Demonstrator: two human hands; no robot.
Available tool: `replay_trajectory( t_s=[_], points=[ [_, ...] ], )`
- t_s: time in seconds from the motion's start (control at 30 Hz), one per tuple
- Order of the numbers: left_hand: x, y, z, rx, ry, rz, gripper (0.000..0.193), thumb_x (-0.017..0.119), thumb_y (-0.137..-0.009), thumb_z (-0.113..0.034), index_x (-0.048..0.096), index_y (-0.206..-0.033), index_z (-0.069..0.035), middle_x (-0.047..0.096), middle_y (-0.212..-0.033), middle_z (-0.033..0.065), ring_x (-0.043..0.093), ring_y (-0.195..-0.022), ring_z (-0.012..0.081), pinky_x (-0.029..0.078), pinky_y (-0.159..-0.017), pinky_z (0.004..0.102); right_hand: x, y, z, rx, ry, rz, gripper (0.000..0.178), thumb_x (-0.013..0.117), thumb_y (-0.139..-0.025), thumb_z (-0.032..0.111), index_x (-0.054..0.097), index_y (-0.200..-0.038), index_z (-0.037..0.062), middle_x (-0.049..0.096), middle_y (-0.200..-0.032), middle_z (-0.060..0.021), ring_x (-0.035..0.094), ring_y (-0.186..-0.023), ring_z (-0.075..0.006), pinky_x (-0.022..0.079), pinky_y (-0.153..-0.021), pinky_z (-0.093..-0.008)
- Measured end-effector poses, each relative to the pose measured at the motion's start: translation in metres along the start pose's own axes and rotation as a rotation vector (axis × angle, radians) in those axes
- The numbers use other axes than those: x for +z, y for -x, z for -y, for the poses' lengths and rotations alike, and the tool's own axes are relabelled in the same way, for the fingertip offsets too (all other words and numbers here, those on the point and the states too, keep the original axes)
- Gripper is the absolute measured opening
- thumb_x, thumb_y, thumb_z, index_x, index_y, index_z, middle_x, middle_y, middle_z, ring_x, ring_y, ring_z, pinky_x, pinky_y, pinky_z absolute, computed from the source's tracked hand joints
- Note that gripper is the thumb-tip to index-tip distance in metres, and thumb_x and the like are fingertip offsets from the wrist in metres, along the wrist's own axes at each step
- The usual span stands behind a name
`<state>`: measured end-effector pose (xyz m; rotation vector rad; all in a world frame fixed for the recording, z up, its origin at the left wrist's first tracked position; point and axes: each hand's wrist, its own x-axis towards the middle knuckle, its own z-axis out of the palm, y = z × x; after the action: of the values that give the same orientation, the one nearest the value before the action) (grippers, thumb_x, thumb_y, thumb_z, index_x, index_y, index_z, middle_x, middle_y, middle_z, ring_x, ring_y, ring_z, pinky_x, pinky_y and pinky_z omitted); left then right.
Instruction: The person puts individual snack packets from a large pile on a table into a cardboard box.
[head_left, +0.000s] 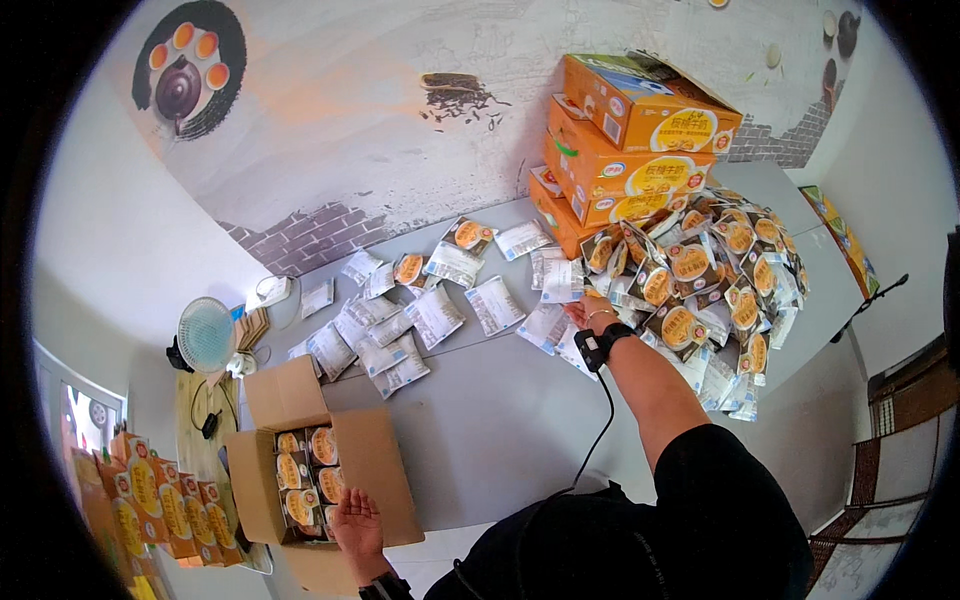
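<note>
My left hand [358,520] is palm up with its fingers stretched out, holding nothing, at the right flap of an open cardboard box [403,475]. Inside that box, brown-and-white pouches [292,470] with orange round prints stand in rows. On the grey table, my right hand [590,313] reaches to the left edge of a large heap of the same pouches [690,262]. Its fingers are curled at a white-backed pouch [562,282] and partly hidden. A black device [592,349] with a cable is strapped to my right wrist.
Loose pouches [435,315] lie scattered over the table's [470,420] left and middle. Orange cartons [630,165] are stacked behind the heap. A small fan [207,335] stands at the left, and more orange cartons [150,500] stand at lower left. The cable [606,425] trails across the table.
</note>
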<state>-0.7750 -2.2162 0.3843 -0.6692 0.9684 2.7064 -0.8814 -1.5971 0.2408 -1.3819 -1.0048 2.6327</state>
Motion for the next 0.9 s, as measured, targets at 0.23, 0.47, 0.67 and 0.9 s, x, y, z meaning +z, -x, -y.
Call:
replay_trajectory(
  t_s=[0.23,0.47,0.67,0.9],
  points=[
    [0.017,0.012,0.013,-0.021,-0.033,-0.044,0.024,0.044,-0.088,-0.019,0.056,-0.102,-0.004,0.061,-0.093,0.0074,0.058,-0.088,0.0207,0.047,-0.078,0.0346,0.020,0.004,0.003,-0.120,0.091,-0.101,0.018,0.043,-0.085,0.014,0.049,-0.091,-0.0019,0.063,-0.080,-0.0191,0.063,-0.062,-0.0237,0.044,-0.039,-0.0263],
    [0.015,0.016,0.018,-0.078,-0.016,-0.029,0.024,0.046,-0.088,-0.021,0.057,-0.101,-0.005,0.061,-0.094,0.0080,0.058,-0.089,0.0212,0.047,-0.078,0.0353,0.030,-0.005,-0.012,-0.453,0.312,-0.018,0.008,0.052,-0.082,0.010,0.049,-0.086,0.0037,0.061,-0.073,-0.0125,0.063,-0.063,-0.0220,0.048,-0.046,-0.0283],
    [0.040,0.017,0.026,-0.201,-0.044,0.133,0.028,0.044,-0.090,-0.025,0.056,-0.104,-0.004,0.060,-0.097,0.0102,0.057,-0.092,0.0235,0.046,-0.082,0.0364,0.033,-0.002,-0.009,-0.830,0.636,-0.058,0.011,0.056,-0.077,0.010,0.048,-0.076,0.0033,0.056,-0.067,-0.0092,0.059,-0.059,-0.0198,0.046,-0.052,-0.0297],
    [0.039,0.012,0.033,-0.347,-0.037,0.303,0.033,0.042,-0.091,-0.027,0.053,-0.109,-0.002,0.057,-0.104,0.0152,0.053,-0.102,0.0280,0.042,-0.091,0.0408,0.055,0.089,-0.031,-0.921,0.995,0.059,0.017,0.056,-0.078,0.018,0.048,-0.076,0.0030,0.056,-0.066,-0.0116,0.057,-0.063,-0.0221,0.044,-0.057,-0.0328]
  ],
)
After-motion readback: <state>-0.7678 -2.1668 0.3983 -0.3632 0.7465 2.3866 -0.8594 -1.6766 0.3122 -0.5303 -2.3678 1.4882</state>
